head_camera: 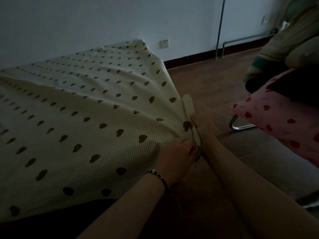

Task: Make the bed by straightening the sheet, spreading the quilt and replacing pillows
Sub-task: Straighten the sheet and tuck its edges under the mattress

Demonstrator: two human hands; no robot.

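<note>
A pale checked sheet [82, 104] with dark heart prints covers the low bed across the left of the dim view. Its near right corner is bunched into a fold. My left hand [179, 152], a bead bracelet on its wrist, grips that bunched corner from the bed side. My right hand [202, 123] grips the same fold just beyond it, over the floor. A pink pillow [276, 118] with red hearts lies on a chair at the right. A pale folded quilt [290, 44] is piled above it.
A chrome chair leg [236, 125] stands on the brown floor [207, 83] to the right of my hands. A pale wall [103, 19] runs behind the bed, with a socket [164, 43] and pipes [220, 28] near the corner.
</note>
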